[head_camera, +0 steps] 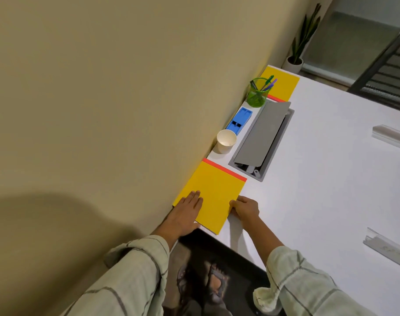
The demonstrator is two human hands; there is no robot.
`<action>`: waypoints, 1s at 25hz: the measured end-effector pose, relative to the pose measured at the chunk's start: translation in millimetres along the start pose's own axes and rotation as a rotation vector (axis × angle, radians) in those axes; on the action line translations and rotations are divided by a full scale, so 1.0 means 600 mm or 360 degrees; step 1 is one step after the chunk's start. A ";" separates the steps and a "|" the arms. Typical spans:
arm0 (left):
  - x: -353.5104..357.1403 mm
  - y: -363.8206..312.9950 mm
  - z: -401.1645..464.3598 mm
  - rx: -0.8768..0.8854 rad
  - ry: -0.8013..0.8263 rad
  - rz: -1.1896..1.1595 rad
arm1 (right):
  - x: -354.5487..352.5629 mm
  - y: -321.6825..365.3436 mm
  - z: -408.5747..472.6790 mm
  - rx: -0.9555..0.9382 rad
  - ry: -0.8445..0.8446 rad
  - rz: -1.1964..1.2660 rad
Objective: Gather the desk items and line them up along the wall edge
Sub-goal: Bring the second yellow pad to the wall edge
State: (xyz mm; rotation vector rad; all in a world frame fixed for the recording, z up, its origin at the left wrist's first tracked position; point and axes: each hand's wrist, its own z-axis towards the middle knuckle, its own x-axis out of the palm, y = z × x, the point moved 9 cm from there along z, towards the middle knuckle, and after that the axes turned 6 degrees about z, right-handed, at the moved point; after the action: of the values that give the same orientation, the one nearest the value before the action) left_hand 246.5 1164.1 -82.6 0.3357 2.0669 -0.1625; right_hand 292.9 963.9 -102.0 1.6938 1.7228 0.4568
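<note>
yellow pad (pixel 211 197) lies at the desk's near corner, its long side along the wall edge, its near corner jutting a little past the front edge of the desk (pixel 319 179). the step in hand looks like squaring it into the row. to do it well, press flat and slide, keeping the long side against the wall (pixel 92 87), and pull the overhang back onto the desk without bumping the cup (pixel 226 141) beyond it.

head view: the left hand (pixel 185 215) rests palm down on the pad's near wall-side corner, fingers (pixel 195 198) straight and close together, gripping nothing. the right hand (pixel 245 208) sits at the pad's outer edge, fingers curled against or under that edge; whether it pinches the pad i cannot tell. both forearms reach in from the near edge.

along the wall edge past the cup stand a blue tray (pixel 239 120), a green pen holder (pixel 258 93) and a 2nd yellow pad (pixel 282 85) at the far corner.
</note>
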 end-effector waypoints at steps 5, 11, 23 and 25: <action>0.013 0.000 -0.002 -0.0030 0.0038 -0.0084 | 0.016 0.059 -0.035 -0.0584 -0.0058 -0.0949; 0.017 -0.002 0.001 -0.0071 0.0039 -0.0107 | 0.099 0.012 -0.086 -0.1098 0.0393 -0.1946; 0.009 -0.003 0.005 -0.0087 0.0098 -0.0118 | 0.109 -0.024 -0.070 -0.1157 0.0526 -0.2210; -0.002 -0.003 0.004 -0.0080 0.0137 -0.0126 | 0.106 -0.021 -0.073 -0.1152 0.0564 -0.2175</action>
State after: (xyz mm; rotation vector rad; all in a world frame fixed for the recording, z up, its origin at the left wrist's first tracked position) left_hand 248.4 1161.4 -82.8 0.2340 2.1670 -0.1456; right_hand 258.3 1033.3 -92.8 -0.2148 2.1230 0.5822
